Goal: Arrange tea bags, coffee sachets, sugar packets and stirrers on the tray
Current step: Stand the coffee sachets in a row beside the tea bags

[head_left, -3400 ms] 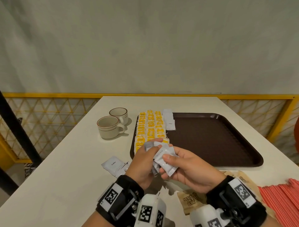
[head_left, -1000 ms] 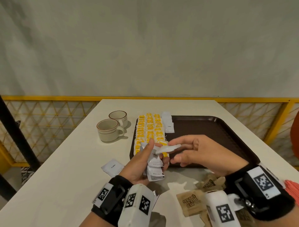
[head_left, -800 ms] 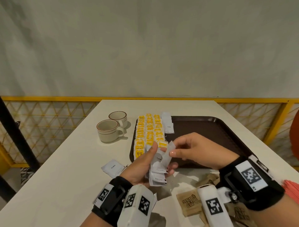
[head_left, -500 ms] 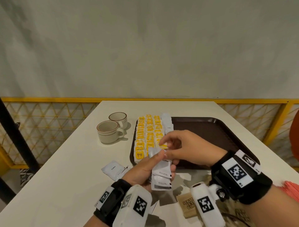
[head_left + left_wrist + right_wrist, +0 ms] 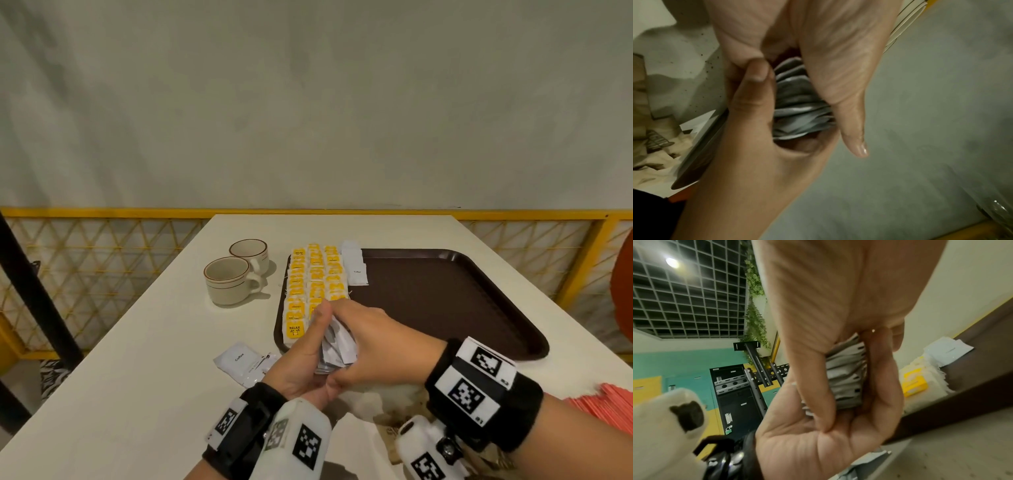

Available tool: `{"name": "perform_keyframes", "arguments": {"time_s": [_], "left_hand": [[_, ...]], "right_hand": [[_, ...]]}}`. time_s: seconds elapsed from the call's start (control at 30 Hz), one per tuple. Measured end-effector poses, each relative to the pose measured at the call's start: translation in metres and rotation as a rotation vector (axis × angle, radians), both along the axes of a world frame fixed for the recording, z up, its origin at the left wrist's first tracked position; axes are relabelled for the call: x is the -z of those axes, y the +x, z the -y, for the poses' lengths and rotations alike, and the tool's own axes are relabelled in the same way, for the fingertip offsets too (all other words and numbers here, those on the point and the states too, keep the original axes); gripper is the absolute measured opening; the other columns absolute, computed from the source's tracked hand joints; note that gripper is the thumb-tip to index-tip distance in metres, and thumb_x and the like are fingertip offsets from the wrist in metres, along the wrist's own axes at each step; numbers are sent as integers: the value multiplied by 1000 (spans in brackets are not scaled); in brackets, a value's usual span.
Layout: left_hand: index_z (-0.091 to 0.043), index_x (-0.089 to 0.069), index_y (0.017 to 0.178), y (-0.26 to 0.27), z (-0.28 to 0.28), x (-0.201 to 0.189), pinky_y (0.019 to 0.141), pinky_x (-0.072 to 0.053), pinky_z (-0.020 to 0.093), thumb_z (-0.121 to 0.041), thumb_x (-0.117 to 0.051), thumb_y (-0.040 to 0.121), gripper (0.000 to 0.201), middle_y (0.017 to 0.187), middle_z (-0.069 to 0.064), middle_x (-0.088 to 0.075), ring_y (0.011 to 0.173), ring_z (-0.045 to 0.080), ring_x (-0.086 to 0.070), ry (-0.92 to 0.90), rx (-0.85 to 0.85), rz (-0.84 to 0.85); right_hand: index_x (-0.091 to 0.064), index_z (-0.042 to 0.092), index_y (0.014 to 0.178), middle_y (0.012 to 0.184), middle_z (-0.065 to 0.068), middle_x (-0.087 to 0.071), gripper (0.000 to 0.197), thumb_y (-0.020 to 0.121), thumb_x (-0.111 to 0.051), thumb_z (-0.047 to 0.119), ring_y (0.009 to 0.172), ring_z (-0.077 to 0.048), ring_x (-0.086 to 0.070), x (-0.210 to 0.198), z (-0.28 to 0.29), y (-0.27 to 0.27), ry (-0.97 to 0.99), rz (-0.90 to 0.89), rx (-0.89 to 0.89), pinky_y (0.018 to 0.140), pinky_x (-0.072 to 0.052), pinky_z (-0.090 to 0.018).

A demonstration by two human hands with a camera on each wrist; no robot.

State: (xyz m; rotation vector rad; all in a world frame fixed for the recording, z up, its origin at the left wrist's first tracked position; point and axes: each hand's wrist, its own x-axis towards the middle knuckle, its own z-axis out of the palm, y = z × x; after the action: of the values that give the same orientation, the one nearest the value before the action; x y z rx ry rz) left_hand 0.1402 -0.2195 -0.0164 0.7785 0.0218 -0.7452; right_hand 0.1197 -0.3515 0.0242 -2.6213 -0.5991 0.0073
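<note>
A stack of white coffee sachets (image 5: 337, 346) is clasped between both hands just above the near left corner of the brown tray (image 5: 445, 301). My left hand (image 5: 315, 339) cups it from the left with the thumb up. My right hand (image 5: 363, 342) covers it from the right, thumb at the near end. The wrist views show the stack's edges (image 5: 799, 104) (image 5: 846, 374) squeezed between the palms. Yellow tea bags (image 5: 315, 284) lie in rows along the tray's left side, with a few coffee sachets (image 5: 354, 267) beside them.
Two cups (image 5: 227, 279) stand left of the tray. Loose coffee sachets (image 5: 239, 359) lie on the table by my left wrist. Brown sugar packets (image 5: 404, 414) sit under my right wrist, red stirrers (image 5: 609, 401) at the right edge. Most of the tray is bare.
A second ago my right hand pinched one sachet above the fanned stack in my left hand. That sachet has joined the stack, and both hands now press it together.
</note>
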Motion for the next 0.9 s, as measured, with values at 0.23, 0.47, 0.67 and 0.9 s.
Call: {"name": "perform_keyframes", "arguments": {"time_s": [0.23, 0.47, 0.67, 0.9], "left_hand": [[-10, -66, 111, 0, 0, 7, 70, -51, 31, -32, -85, 58, 59, 101, 15, -69, 83, 24, -67, -24, -26, 81], [-12, -58, 105, 3, -5, 1, 57, -56, 29, -21, -74, 71, 39, 74, 7, -61, 62, 15, -61, -29, -43, 164], [-14, -60, 108, 1, -4, 3, 61, -55, 30, -34, -96, 39, 81, 77, 6, -65, 67, 17, -64, 88, 66, 315], [-10, -63, 108, 1, -5, 0, 64, -59, 33, -56, -75, 51, 74, 86, 14, -70, 74, 22, -68, 80, -19, 257]], "right_hand": [[-43, 29, 134, 133, 16, -50, 85, 62, -84, 47, 120, -1, -46, -3, -5, 3, -31, 52, 7, 110, -26, -35], [-55, 29, 128, 127, 15, -56, 58, 75, -79, 36, 118, 6, -49, -29, 26, 4, 152, -61, -30, 100, -36, -10], [-66, 27, 110, 102, 13, -65, 31, 80, -76, 29, 96, 2, -58, -25, 31, 8, 181, -101, -3, 84, -48, -19], [-64, 16, 95, 96, -5, -68, 19, 80, -76, 15, 89, -19, -65, -18, 32, 6, 380, -199, -13, 84, -54, -42]]}}
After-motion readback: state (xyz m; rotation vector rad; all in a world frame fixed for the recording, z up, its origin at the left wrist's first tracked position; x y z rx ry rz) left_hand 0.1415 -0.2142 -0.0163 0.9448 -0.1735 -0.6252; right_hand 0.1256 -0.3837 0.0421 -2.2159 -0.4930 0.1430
